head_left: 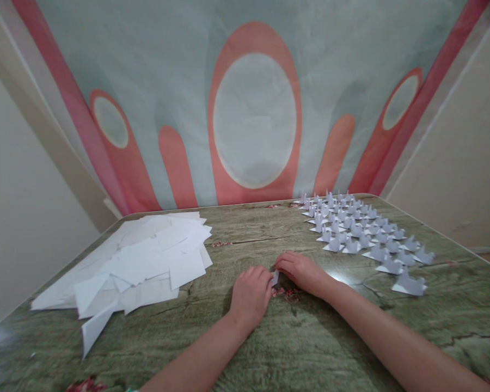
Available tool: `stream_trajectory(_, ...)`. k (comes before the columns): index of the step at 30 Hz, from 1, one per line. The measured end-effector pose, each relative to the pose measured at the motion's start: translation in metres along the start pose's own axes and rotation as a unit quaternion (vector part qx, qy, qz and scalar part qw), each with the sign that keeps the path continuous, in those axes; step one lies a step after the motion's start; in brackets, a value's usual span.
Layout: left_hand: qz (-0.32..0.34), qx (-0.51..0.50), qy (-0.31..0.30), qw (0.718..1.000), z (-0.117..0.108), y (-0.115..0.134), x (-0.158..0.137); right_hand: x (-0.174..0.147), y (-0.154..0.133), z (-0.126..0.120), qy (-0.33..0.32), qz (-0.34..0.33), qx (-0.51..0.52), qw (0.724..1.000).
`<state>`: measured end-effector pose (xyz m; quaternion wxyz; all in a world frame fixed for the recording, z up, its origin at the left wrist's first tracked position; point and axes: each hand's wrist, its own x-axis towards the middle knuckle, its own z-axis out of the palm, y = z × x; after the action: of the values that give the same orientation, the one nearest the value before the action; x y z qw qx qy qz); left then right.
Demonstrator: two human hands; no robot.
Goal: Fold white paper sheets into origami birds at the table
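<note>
A small folded piece of white paper [275, 279] shows between my two hands, low over the middle of the table. My left hand [251, 294] is closed on its near left side, fingers curled in. From the right, my right hand [300, 271] reaches over with its fingertips pinched at the paper's upper edge. Much of the paper is hidden behind the fingers, so its exact fold cannot be made out.
Loose white paper sheets [142, 261] are heaped on the left of the wood-patterned table [245, 228]. Rows of small folded paper figures [351, 223] stand at the right, the nearest figure [409, 284] close to my right forearm. A patterned backdrop [253, 120] hangs behind.
</note>
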<state>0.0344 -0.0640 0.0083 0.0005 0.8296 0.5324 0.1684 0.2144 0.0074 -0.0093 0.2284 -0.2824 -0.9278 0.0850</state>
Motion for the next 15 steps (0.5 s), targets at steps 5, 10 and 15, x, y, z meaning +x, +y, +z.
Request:
stream_trajectory(5, 0.002, 0.008, -0.002, 1.000, -0.001, 0.001, 0.000, 0.001, -0.008, -0.008, -0.020, -0.023, -0.053, 0.998)
stream_trajectory(10, 0.012, 0.011, -0.010, 1.000, -0.004, 0.002, 0.000, 0.003, -0.015, -0.015, -0.057, -0.051, -0.136, 0.988)
stream_trajectory(15, 0.019, 0.029, -0.021, 0.999, -0.004, 0.002, 0.000, 0.004, -0.017, -0.015, -0.069, -0.060, -0.188, 0.978)
